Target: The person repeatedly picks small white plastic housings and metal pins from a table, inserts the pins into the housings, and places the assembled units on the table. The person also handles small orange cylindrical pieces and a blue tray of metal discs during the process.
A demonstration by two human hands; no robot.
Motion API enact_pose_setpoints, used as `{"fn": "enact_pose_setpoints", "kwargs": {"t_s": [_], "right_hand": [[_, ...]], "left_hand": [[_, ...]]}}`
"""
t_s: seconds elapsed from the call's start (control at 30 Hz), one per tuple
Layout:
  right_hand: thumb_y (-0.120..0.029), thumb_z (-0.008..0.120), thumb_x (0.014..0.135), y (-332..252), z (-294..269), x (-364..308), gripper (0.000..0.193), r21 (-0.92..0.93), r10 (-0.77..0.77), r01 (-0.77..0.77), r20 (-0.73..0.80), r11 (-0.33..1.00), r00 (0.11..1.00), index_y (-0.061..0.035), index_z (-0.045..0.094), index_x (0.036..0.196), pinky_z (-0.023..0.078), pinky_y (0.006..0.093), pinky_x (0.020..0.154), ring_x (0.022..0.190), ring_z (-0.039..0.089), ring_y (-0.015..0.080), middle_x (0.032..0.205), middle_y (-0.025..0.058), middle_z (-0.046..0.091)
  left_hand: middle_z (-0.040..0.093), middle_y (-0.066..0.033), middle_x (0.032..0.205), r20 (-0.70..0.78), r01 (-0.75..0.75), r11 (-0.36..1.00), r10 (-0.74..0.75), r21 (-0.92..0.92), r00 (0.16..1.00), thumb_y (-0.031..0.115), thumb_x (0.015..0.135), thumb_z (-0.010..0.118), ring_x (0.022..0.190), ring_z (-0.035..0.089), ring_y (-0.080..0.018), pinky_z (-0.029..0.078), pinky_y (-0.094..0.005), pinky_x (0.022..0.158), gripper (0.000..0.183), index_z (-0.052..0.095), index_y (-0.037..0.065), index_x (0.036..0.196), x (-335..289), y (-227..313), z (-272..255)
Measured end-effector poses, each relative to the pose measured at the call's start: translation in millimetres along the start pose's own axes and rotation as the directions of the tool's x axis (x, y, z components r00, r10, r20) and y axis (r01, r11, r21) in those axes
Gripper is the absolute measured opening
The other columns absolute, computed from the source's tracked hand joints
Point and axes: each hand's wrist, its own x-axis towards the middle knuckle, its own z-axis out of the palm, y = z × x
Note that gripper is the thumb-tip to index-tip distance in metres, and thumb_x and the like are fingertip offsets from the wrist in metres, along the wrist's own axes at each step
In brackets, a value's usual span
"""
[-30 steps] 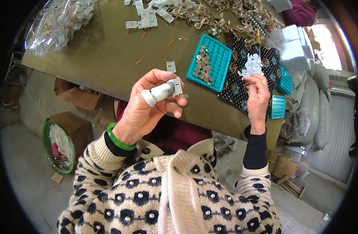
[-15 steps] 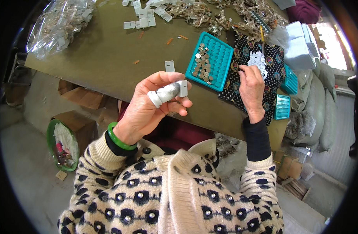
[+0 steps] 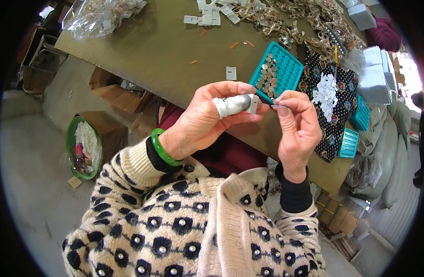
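Observation:
My left hand (image 3: pixel 198 113) is closed on a small white card (image 3: pixel 254 104), gripping it at the fingertips. One finger of this hand wears a white, grey-smudged wrap (image 3: pixel 231 105). Close to the card's right side, my right hand (image 3: pixel 298 127) pinches something thin and pale between thumb and fingertip, too small to make out. Just beyond the hands stands a teal dimpled tray (image 3: pixel 290 76) with round metallic discs (image 3: pixel 267 78) along its left part. Another white card (image 3: pixel 231 73) with a slot lies on the table.
White paper-like bits (image 3: pixel 326 94) are heaped on a patterned black cloth (image 3: pixel 313 69). Smaller teal trays (image 3: pixel 348 143) sit at the table's right edge. Clear-wrapped pieces (image 3: pixel 309 23) and white cards (image 3: pixel 207 18) cover the far side. A green basin (image 3: pixel 99 161) rests on the floor, left.
My right hand has moved left from the white bits on the cloth to beside the card, its fingers now pinched. My left hand still holds the card; the whole view has shifted.

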Motion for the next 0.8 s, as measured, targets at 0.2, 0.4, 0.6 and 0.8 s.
{"fn": "enact_pose_setpoints", "kwargs": {"t_s": [0.2,0.4,0.6,0.8], "right_hand": [[0.003,0.062,0.091,0,23,-1,0.008,0.078,-0.036,0.037,-0.015,0.996,0.999,0.0006,0.058,0.098,0.046,0.0253,0.084,0.093,0.054,0.0133,0.104,0.0085,0.056],[0.002,0.062,0.092,-5,29,-1,0.007,0.102,0.025,-0.025,0.002,0.994,1.0,0.0004,0.058,0.097,0.048,0.0247,0.081,0.089,0.055,0.0129,0.104,0.0084,0.055],[0.001,0.064,0.09,-3,35,0,0.006,-0.072,-0.058,0.057,-0.018,0.996,0.998,-0.0009,0.06,0.094,0.049,0.0275,0.077,0.085,0.057,0.0146,0.098,0.0083,0.059],[0.005,0.062,0.087,-4,35,10,0.01,0.027,-0.069,0.067,0.075,0.997,0.995,-0.0004,0.057,0.094,0.049,0.0288,0.076,0.082,0.059,0.0194,0.093,0.0104,0.057]], "left_hand": [[0.066,-0.0103,0.11,-0.014,-0.001,0.999,0.0,-0.046,1.0,0.014,0.091,0.067,0.101,0.066,-0.0207,0.056,-0.0418,0.093,0.025,0.064,0.001,0.112,-5,0,4],[0.066,-0.0089,0.11,-0.015,0.002,0.998,-0.003,-0.065,1.0,0.015,0.09,0.069,0.102,0.065,-0.0195,0.056,-0.0405,0.093,0.026,0.064,0.002,0.112,-6,0,3],[0.066,-0.0084,0.109,-0.014,-0.037,0.996,0.035,-0.083,0.999,0.015,0.089,0.07,0.1,0.066,-0.0194,0.057,-0.0407,0.092,0.027,0.065,0.002,0.112,-7,0,-2],[0.066,-0.0084,0.109,-0.012,-0.044,0.998,0.043,-0.034,0.999,0.014,0.088,0.071,0.099,0.066,-0.0191,0.056,-0.0405,0.092,0.027,0.064,0.002,0.112,-8,6,-5]]}}
